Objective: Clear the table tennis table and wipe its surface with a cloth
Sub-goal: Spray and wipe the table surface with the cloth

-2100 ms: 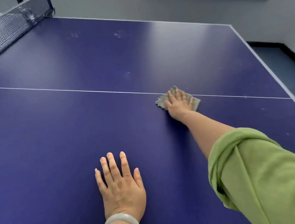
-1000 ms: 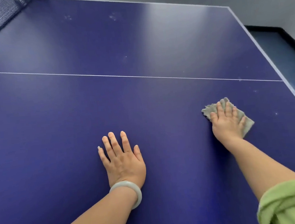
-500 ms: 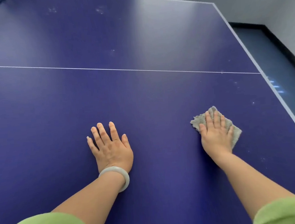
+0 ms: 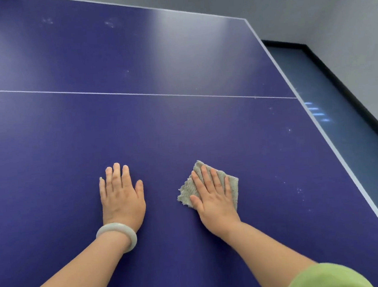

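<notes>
Grey fluffy cloth (image 4: 231, 182), ragged-edged, lies flat on dark blue desk (image 4: 182, 130), lower centre-right of frame, pinned under my right hand (image 4: 212, 198). Desk glossy; white line (image 4: 134, 94) crosses it; pale specks near right edge.

Big blue table tennis table (image 4: 182, 125) with a thin white line (image 4: 134, 93) across it, left hand (image 4: 121, 197) flat on the table with a pale bracelet (image 4: 118, 236), right hand (image 4: 212, 198) just beside the left hand, pressing flat on a fuzzy gray cloth (image 4: 228, 181), green sleeve (image 4: 325, 277) near the bottom

One table (image 4: 182, 125), one cloth (image 4: 230, 182), two hands, one bracelet (image 4: 117, 234).
Cloth under right hand (image 4: 213, 201) fingers (image 4: 216, 179); bracelet behind left hand (image 4: 121, 200) fingers (image 4: 117, 174).
</notes>
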Tool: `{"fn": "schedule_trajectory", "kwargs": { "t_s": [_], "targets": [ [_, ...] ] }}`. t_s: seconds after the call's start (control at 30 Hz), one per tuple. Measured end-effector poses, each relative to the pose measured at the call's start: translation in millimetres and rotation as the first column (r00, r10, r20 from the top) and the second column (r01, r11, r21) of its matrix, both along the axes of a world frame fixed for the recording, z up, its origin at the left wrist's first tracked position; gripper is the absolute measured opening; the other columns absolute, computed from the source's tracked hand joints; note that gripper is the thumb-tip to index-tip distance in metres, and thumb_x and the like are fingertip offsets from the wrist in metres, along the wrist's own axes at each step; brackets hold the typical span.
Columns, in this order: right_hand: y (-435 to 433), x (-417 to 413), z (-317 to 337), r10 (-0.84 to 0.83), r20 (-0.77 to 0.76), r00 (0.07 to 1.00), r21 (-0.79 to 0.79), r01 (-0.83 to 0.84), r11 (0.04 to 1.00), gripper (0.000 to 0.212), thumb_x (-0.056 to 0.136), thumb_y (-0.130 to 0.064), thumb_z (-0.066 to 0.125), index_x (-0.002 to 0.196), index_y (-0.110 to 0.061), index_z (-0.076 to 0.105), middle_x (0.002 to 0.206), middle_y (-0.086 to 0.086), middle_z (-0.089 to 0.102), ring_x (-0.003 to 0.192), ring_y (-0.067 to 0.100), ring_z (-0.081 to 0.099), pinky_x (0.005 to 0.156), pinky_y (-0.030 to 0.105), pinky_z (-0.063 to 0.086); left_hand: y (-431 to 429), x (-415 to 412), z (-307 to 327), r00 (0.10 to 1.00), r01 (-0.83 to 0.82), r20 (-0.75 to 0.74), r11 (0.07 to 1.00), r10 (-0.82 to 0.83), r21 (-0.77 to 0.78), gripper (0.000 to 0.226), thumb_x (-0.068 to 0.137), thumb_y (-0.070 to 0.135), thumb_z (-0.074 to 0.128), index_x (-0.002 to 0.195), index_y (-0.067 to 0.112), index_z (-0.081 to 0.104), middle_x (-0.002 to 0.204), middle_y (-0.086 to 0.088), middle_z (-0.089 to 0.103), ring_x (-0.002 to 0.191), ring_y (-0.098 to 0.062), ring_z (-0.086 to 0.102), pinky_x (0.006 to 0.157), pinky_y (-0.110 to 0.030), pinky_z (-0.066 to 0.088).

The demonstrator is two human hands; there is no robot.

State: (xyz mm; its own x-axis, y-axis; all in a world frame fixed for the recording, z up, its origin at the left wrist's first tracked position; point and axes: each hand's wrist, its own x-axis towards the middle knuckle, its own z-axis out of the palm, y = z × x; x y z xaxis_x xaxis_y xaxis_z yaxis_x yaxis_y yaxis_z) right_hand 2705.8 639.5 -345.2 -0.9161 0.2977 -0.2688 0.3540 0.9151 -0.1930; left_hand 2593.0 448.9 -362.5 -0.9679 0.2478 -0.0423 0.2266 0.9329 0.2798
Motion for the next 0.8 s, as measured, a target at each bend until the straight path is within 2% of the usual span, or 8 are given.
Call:
{"fn": "schedule_trajectory", "kwargs": {
  "t_s": [0.1, 0.27, 0.4, 0.5, 0.6, 0.7, 0.73, 0.8],
  "targets": [
    [7, -5, 3, -0.007, 0.049, 0.999, -0.021, 0.008, 1.000, 0.059, 0.105, -0.045, 0.017, 0.154, -0.037, -0.015, 0.158, -0.014, -0.031, 0.143, 0.008, -0.034, 0.115, 0.039, -0.026, -18, 49, -3, 0.991, 0.122, -0.042, 0.983, -0.129, -0.135, 0.064, 0.103, 0.044, 0.019, 0.150, 0.003, 0.032, 0.158, -0.019, 0.029, 0.148, -0.034, 0.023, 0.120, -0.052, 0.015],
    [-18, -6, 3, -0.084, 0.033, 0.996, -0.021, 0.085, 0.996, 0.059, 0.106, -0.042, 0.017, 0.155, -0.031, -0.013, 0.160, -0.008, -0.027, 0.145, 0.012, -0.030, 0.118, 0.044, -0.021, -40, 115, -6, 0.984, 0.172, -0.022, 0.970, -0.178, -0.174, 0.068, 0.098, 0.044, 0.018, 0.151, 0.004, 0.028, 0.159, -0.018, 0.024, 0.149, -0.033, 0.021, 0.118, -0.053, 0.020],
    [-82, 67, -3, 0.167, -0.128, 0.978, 0.008, -0.168, 0.986, 0.059, 0.105, -0.042, 0.022, 0.158, -0.029, 0.001, 0.165, -0.005, -0.013, 0.151, 0.016, -0.016, 0.120, 0.045, -0.012, -40, 117, -6, 0.987, 0.155, -0.018, 0.970, -0.161, -0.187, 0.067, 0.098, 0.042, 0.016, 0.152, 0.004, 0.027, 0.160, -0.018, 0.022, 0.149, -0.033, 0.019, 0.118, -0.055, 0.021],
    [-48, 112, -7, 0.282, -0.094, 0.955, 0.037, -0.280, 0.959, 0.056, 0.104, -0.046, 0.017, 0.158, -0.033, 0.007, 0.166, -0.009, -0.003, 0.152, 0.014, -0.008, 0.120, 0.045, -0.002, -39, 117, -3, 0.989, 0.148, 0.004, 0.970, -0.150, -0.196, 0.066, 0.098, 0.040, 0.013, 0.153, 0.005, 0.025, 0.161, -0.017, 0.021, 0.150, -0.032, 0.017, 0.119, -0.053, 0.019],
    [25, 112, -12, -0.052, -0.081, 0.995, 0.100, 0.060, 0.993, 0.060, 0.101, -0.050, 0.003, 0.157, -0.030, 0.006, 0.165, -0.006, -0.008, 0.152, 0.016, -0.008, 0.121, 0.050, 0.002, -39, 118, -1, 0.989, 0.146, 0.014, 0.966, -0.146, -0.213, 0.067, 0.098, 0.041, 0.007, 0.154, 0.007, 0.020, 0.162, -0.015, 0.016, 0.151, -0.031, 0.012, 0.121, -0.051, 0.014],
    [34, 88, -11, -0.454, -0.013, 0.891, 0.105, 0.452, 0.886, 0.058, 0.104, -0.043, 0.013, 0.158, -0.025, 0.000, 0.165, -0.001, -0.012, 0.152, 0.019, -0.011, 0.122, 0.049, -0.005, -40, 118, -1, 0.988, 0.155, 0.015, 0.964, -0.156, -0.217, 0.068, 0.096, 0.041, -0.001, 0.156, 0.010, 0.009, 0.164, -0.013, 0.007, 0.152, -0.029, 0.003, 0.123, -0.049, 0.005],
    [18, 83, -12, -0.492, -0.027, 0.870, 0.101, 0.492, 0.864, 0.059, 0.104, -0.042, 0.014, 0.158, -0.024, -0.001, 0.165, 0.001, -0.011, 0.152, 0.021, -0.010, 0.122, 0.049, -0.006, -40, 119, -1, 0.988, 0.153, 0.017, 0.966, -0.153, -0.210, 0.069, 0.096, 0.041, -0.003, 0.156, 0.011, 0.006, 0.165, -0.012, 0.004, 0.152, -0.029, 0.000, 0.123, -0.048, 0.002],
    [-34, 87, -13, -0.385, -0.110, 0.916, 0.108, 0.396, 0.912, 0.061, 0.101, -0.041, 0.012, 0.159, -0.020, 0.008, 0.166, 0.005, -0.001, 0.153, 0.024, 0.000, 0.121, 0.051, -0.001, -41, 119, -1, 0.990, 0.143, 0.020, 0.971, -0.142, -0.192, 0.069, 0.095, 0.040, -0.005, 0.157, 0.012, 0.004, 0.165, -0.011, 0.001, 0.152, -0.028, -0.003, 0.122, -0.048, 0.000]
  ]
}}
